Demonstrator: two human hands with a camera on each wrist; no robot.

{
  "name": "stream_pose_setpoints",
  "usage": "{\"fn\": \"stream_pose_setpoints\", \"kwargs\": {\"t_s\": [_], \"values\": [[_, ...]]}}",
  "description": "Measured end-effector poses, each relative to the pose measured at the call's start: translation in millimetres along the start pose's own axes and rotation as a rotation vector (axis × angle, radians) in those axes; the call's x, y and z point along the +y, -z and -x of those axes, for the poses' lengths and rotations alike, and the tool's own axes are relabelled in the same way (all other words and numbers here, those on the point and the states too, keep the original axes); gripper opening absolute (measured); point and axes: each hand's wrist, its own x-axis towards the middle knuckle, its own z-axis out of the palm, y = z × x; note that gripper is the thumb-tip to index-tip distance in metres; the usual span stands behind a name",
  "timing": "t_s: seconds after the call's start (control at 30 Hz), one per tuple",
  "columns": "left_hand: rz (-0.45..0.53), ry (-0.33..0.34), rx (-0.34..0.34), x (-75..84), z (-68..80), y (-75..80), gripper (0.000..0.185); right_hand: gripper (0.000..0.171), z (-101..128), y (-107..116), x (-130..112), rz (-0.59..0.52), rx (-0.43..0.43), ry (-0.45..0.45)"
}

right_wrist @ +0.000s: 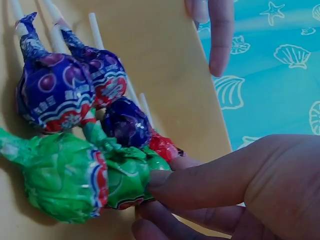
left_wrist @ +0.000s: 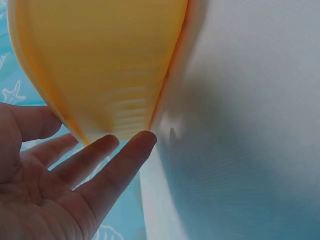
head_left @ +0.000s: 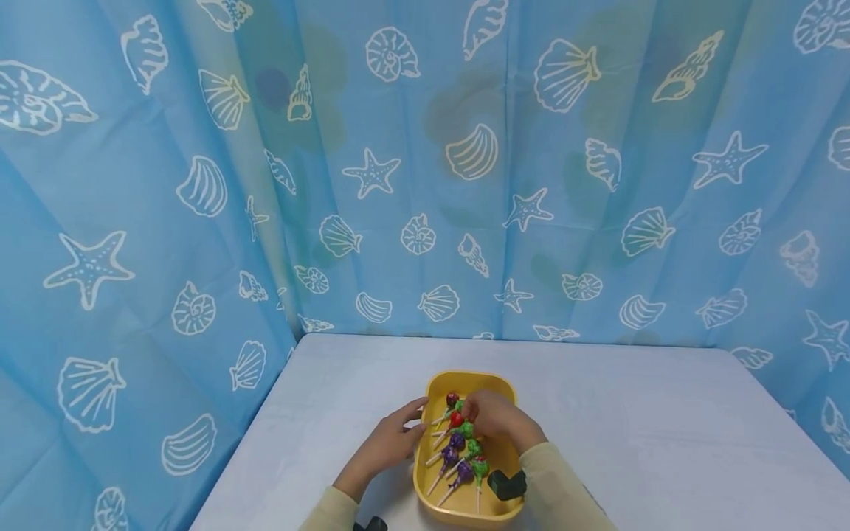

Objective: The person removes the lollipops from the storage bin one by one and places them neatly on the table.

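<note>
Green lollipop [head_left: 467,429] among other lollipops [head_left: 463,472], yellow tray [head_left: 501,459].
Right hand [head_left: 496,417] pinches it; left hand [head_left: 390,444], fingers spread, touches the rim. Advisable: light pinch on the ball, neighbours undisturbed.

yellow rounded tray [head_left: 468,380] sits lower ctr of the head view, w/ a bunch of wrapped lollipops [head_left: 457,442] lying in it, purple/green/red, white sticks mostly aimed lower left

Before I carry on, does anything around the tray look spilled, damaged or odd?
Nothing stands out. Every visible lollipop lies inside the yellow tray, and the wrappers seen close up show no obvious tears. The lollipops bunch toward the tray's left side, some touching, but none looks spilled.
</note>
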Motion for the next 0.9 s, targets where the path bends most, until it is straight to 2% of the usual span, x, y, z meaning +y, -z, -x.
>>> {"fn": "stream_pose_setpoints", "kwargs": {"t_s": [0.2, 0.47, 0.67, 0.9], "values": [[0.014, 0.019, 0.014, 1.4, -0.2, -2.3, 0.051, 0.028, -1.7, -1.9, -0.3, 0.002, -0.004, -0.032], [0.11, 0.031, 0.031, -0.2, 1.9, -5.9, 0.05, 0.03, -3.7, -6.0, 1.9, -0.024, 0.0, -0.027], [0.15, 0.022, 0.026, -1.6, 3.0, -6.7, 0.051, 0.028, -7.1, -8.2, 6.1, -0.118, -0.02, -0.033], [0.157, 0.034, 0.023, -1.9, 1.1, -5.4, 0.051, 0.026, -8.6, -7.6, 6.3, -0.173, 0.011, -0.04]]}}
